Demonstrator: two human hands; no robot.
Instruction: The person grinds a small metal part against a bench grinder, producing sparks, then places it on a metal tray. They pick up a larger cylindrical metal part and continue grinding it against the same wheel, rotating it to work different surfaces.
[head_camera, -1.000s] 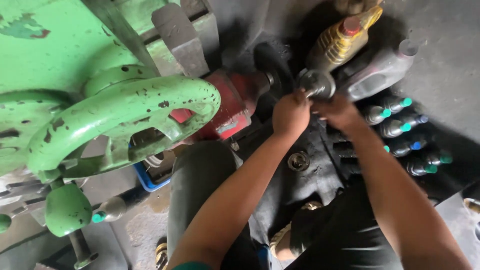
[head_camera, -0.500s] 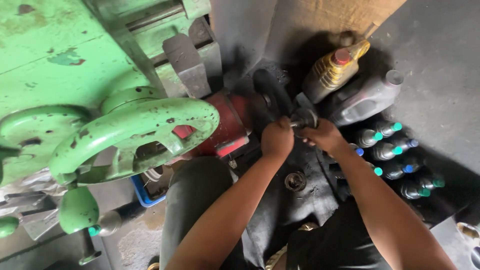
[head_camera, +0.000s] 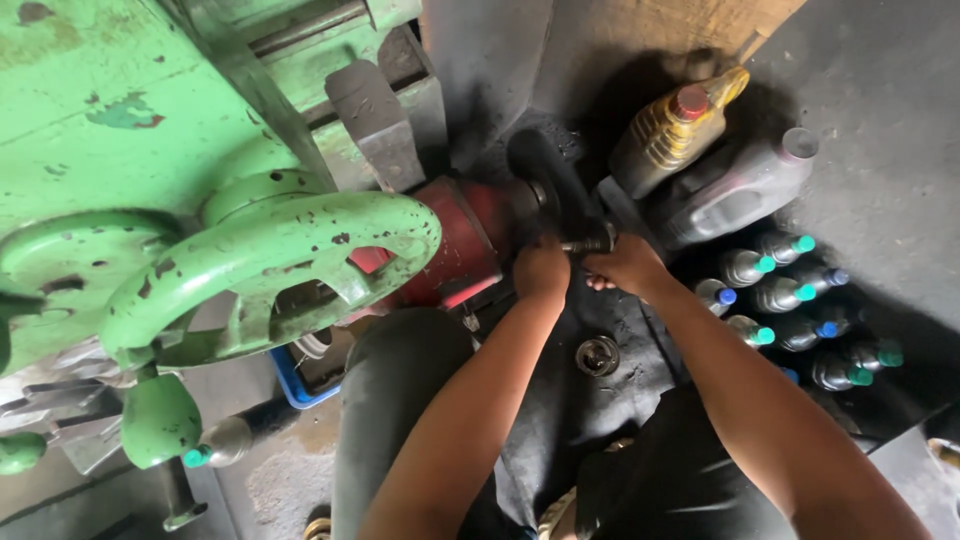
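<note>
Left hand (head_camera: 541, 268) and right hand (head_camera: 625, 265) both grip a short metal shaft (head_camera: 590, 243) projecting from the red motor (head_camera: 462, 245); shaft axis runs roughly horizontal, pointing right. Green handwheel (head_camera: 270, 270) crowds the left; bottles (head_camera: 790, 300) crowd the right. A bearing (head_camera: 597, 355) lies on the dark floor below.

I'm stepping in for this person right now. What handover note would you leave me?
Left hand grips the end of the red cylindrical part beside the green machine.
Right hand holds a small metal fitting against that end.
A metal ring lies loose on the dark cloth below both hands.
Fitting not visibly seated; how far on, cannot tell.
</note>
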